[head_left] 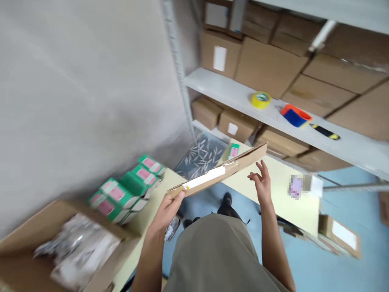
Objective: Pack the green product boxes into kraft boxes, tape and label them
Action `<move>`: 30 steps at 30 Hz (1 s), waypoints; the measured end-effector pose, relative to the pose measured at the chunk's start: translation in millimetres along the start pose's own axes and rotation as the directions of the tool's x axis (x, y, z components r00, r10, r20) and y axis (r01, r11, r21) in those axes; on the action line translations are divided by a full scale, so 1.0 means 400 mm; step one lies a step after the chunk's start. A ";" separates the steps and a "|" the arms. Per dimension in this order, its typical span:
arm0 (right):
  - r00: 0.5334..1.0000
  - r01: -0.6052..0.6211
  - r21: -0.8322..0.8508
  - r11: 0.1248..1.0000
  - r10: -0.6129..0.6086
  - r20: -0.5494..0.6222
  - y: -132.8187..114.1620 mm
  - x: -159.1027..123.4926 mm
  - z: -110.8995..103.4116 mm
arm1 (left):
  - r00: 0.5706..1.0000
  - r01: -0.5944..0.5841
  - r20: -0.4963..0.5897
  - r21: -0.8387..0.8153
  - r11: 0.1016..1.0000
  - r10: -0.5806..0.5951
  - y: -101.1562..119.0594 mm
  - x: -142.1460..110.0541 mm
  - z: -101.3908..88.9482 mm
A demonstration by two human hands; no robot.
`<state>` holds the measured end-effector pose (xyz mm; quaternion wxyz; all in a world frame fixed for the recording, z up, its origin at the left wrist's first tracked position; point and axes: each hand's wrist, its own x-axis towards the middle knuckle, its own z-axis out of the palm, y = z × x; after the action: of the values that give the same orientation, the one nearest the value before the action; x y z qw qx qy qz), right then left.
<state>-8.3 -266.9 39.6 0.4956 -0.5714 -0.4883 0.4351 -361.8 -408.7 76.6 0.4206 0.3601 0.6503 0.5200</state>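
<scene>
My left hand (169,207) grips the near left end of a flattened cardboard box (238,164), thumb on top. The cardboard is seen nearly edge-on, tilted up toward the right, with a long white label along its side. Just off its right end, my right hand (261,182) is raised with fingers apart, holding nothing. Beneath the cardboard are the pale yellow tables (275,190) and the blue floor. Green-and-pink boxes (114,194) are stacked on the left table, and one small green box (234,150) stands behind the cardboard.
An open carton (33,221) with clear plastic bags (82,247) is at the lower left. On the shelf (219,90) lie yellow tape (260,99), a tape dispenser (295,115) and a utility knife (325,132). Cardboard boxes (270,65) fill the racks. A folded carton (342,235) sits lower right.
</scene>
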 end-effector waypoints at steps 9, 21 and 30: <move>0.941 -0.193 0.007 0.981 0.187 -0.282 0.220 0.140 -0.488 | 0.908 0.021 0.419 0.011 1.000 -0.024 -0.009 0.298 0.649; 0.928 -0.354 0.070 0.933 0.359 -0.097 0.297 0.124 -0.574 | 0.887 0.321 0.397 -0.162 0.933 -0.236 -0.115 0.387 0.790; 0.886 -0.445 -0.062 0.893 0.449 0.119 0.269 0.125 -0.516 | 0.767 0.271 0.584 0.084 0.959 -0.267 -0.104 0.309 0.809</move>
<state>215.2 -250.1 -40.9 0.3397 -0.6471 -0.3820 0.5656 -112.7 -184.3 -19.6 0.6724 0.4056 0.5309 0.3185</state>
